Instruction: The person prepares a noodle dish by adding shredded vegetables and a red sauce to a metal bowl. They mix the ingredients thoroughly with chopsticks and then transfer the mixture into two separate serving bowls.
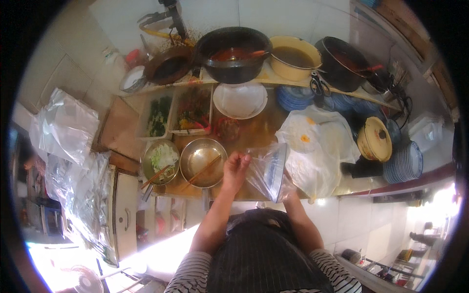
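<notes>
Clear plastic film [257, 172] stretches toward a blue-and-white dish [276, 171] in a crowded kitchen, to the right of a steel pan [210, 155] set on a brown counter [259, 128]. The left hand [237, 167], near the pan's right rim, pinches the film between closed fingers. The right hand [289, 190], farther right of the pan, is at the near end of the dish, which tilts steeply with the film around it; dish and film cover most of the fingers, so their grip cannot be told.

Chopsticks [204, 168] lie across the pan. Just left of it stands a smaller pan [151, 162] of chopped pale-green vegetable. Beyond the pan, the counter carries two food trays [171, 116] and a white plate [239, 100]; well to its right are a crumpled white plastic sheet [315, 163], a lidded yellow pot [375, 139] and a stack of blue-rimmed bowls [404, 163].

Farther beyond the pan, a pale shelf [267, 75] bears a large black pot [232, 73] and a yellow basin [293, 71] against a light wall [273, 17]. Below the pan and to its left, a white cabinet [126, 210] stands beside silvery sheeting [80, 190].
</notes>
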`<control>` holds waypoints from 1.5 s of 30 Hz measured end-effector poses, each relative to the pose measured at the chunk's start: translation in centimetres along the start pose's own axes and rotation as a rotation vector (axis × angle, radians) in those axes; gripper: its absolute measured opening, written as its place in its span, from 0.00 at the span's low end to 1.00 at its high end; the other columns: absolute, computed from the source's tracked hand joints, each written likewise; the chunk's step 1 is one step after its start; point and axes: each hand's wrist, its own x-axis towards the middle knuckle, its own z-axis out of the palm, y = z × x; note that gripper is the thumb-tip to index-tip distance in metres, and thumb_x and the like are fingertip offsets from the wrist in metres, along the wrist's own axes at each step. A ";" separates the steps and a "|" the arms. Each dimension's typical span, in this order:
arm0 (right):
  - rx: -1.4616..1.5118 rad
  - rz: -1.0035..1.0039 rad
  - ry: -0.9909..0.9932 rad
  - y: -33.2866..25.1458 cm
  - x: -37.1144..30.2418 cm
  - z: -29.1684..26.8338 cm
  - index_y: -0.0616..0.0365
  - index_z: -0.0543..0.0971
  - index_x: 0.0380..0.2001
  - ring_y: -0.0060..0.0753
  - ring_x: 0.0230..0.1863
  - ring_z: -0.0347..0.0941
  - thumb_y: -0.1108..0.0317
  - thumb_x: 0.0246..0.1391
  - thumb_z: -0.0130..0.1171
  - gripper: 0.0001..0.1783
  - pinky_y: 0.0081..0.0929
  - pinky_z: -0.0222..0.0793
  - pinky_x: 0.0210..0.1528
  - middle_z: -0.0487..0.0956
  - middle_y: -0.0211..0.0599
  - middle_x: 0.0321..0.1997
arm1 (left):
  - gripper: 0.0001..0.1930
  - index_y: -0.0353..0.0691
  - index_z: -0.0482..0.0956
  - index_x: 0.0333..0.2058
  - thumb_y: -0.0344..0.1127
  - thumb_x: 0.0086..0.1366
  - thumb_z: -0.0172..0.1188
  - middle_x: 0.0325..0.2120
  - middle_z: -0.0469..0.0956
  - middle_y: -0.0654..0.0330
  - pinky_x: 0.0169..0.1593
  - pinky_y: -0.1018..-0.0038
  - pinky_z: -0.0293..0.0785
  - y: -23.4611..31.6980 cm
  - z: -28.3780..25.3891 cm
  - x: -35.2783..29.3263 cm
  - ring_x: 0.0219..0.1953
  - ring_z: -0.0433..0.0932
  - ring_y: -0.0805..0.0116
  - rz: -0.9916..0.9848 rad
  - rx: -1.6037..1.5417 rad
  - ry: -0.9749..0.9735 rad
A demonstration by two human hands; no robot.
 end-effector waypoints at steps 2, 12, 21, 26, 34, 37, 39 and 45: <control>-0.134 0.014 -0.112 0.1 -0.3 -0.1 0.59 0.64 0.56 0.39 0.48 0.72 0.59 0.49 0.57 0.32 0.37 0.69 0.51 0.71 0.37 0.54 | 0.07 0.43 0.69 0.27 0.35 0.64 0.54 0.24 0.70 0.72 0.36 0.83 0.63 -0.5 0.5 0.9 0.29 0.66 0.80 0.164 0.085 0.018; -1.688 -0.016 -0.702 -7.6 3.0 11.4 0.48 0.77 0.33 0.35 0.51 0.68 0.80 0.40 0.56 0.15 0.32 0.62 0.55 0.77 0.31 0.34 | 0.05 0.46 0.70 0.29 0.32 0.65 0.47 0.22 0.68 0.68 0.20 0.81 0.61 -11.6 -5.3 0.7 0.21 0.67 0.78 -0.770 -0.405 -0.151; -2.041 -0.603 -0.562 -1.0 2.3 5.6 0.53 0.75 0.31 0.50 0.54 0.62 0.78 0.43 0.52 0.10 0.45 0.58 0.58 0.70 0.41 0.48 | 0.14 0.37 0.68 0.47 0.35 0.66 0.44 0.43 0.73 0.55 0.46 0.64 0.72 -20.9 -3.3 0.2 0.42 0.73 0.59 -0.589 -0.800 0.220; -2.203 -0.740 -0.413 0.4 4.1 3.5 0.56 0.76 0.37 0.51 0.51 0.64 0.75 0.48 0.50 0.11 0.42 0.61 0.53 0.71 0.47 0.47 | 0.14 0.37 0.68 0.47 0.34 0.63 0.46 0.44 0.72 0.54 0.47 0.65 0.70 -23.6 -2.7 0.5 0.43 0.72 0.58 -0.279 0.144 -0.016; -2.097 -1.075 -0.694 0.3 12.9 -0.8 0.58 0.75 0.36 0.51 0.50 0.63 0.68 0.47 0.49 0.13 0.41 0.59 0.53 0.72 0.45 0.43 | 0.11 0.37 0.73 0.40 0.31 0.58 0.52 0.37 0.75 0.53 0.43 0.67 0.71 -17.2 0.3 2.2 0.39 0.74 0.56 -0.326 0.292 -0.053; -2.208 -0.740 -0.474 -0.2 14.5 -2.6 0.58 0.74 0.31 0.52 0.50 0.64 0.72 0.45 0.51 0.07 0.44 0.62 0.52 0.71 0.49 0.46 | 0.09 0.37 0.75 0.37 0.30 0.56 0.54 0.35 0.76 0.53 0.42 0.68 0.71 -7.9 -2.7 -0.3 0.38 0.74 0.55 -0.109 0.295 -0.024; -2.164 -0.882 -0.403 0.3 13.8 -1.0 0.57 0.75 0.30 0.52 0.49 0.65 0.77 0.44 0.49 0.09 0.44 0.63 0.51 0.72 0.48 0.45 | 0.10 0.39 0.76 0.37 0.27 0.54 0.57 0.34 0.76 0.55 0.39 0.71 0.72 1.4 -7.1 -4.5 0.36 0.75 0.60 0.047 0.391 0.074; -1.976 -1.011 0.028 3.7 6.8 4.8 0.62 0.71 0.30 0.45 0.44 0.69 0.86 0.43 0.46 0.10 0.34 0.66 0.45 0.73 0.46 0.40 | 0.08 0.38 0.75 0.32 0.22 0.55 0.51 0.29 0.75 0.55 0.32 0.71 0.71 18.8 -32.4 -20.8 0.29 0.75 0.61 0.437 1.147 1.184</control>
